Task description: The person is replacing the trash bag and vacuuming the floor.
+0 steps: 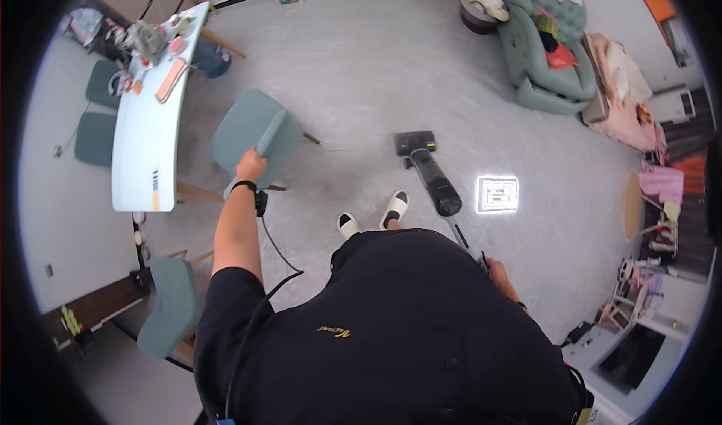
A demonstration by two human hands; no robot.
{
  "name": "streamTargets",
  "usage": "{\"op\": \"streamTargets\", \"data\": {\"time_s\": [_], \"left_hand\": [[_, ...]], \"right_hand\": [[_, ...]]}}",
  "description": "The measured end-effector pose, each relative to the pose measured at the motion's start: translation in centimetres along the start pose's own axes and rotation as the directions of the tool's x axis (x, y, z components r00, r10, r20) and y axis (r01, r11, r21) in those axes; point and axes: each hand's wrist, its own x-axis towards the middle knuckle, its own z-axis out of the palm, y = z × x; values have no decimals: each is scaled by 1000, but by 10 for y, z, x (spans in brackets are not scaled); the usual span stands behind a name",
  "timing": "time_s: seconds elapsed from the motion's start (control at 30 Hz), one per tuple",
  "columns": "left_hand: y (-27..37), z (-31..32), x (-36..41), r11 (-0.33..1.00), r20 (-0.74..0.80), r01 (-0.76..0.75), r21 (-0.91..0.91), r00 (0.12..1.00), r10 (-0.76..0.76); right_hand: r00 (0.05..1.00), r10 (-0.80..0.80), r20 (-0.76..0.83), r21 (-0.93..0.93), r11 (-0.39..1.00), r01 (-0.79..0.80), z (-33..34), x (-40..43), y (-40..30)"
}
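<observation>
My left hand (251,165) grips the top of the backrest of a green upholstered chair (242,123), which stands a little out from the long white table (144,171). Down at my right side, my right hand (502,278) is closed around the handle of an upright floor cleaner (440,185); my shirt hides part of the grip. The cleaner leans away from me, and its black floor head (415,142) rests flat on the grey floor ahead of my feet. A black cable hangs from a device at my left wrist.
Cluttered items, including a fan (148,41), cover the table's far end. A blue water bottle (211,61) stands beneath it. Another green chair (169,306) is at lower left. A green armchair (555,69) and a basket (479,16) are at upper right. Light reflects off the floor (350,86).
</observation>
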Motion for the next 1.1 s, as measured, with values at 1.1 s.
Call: {"op": "streamTargets", "data": {"time_s": [1.1], "left_hand": [[5,-8,-1,997,70,64,-46,996,-60]], "right_hand": [[872,-489,-30,-543,740,396,-8,38,82]]}}
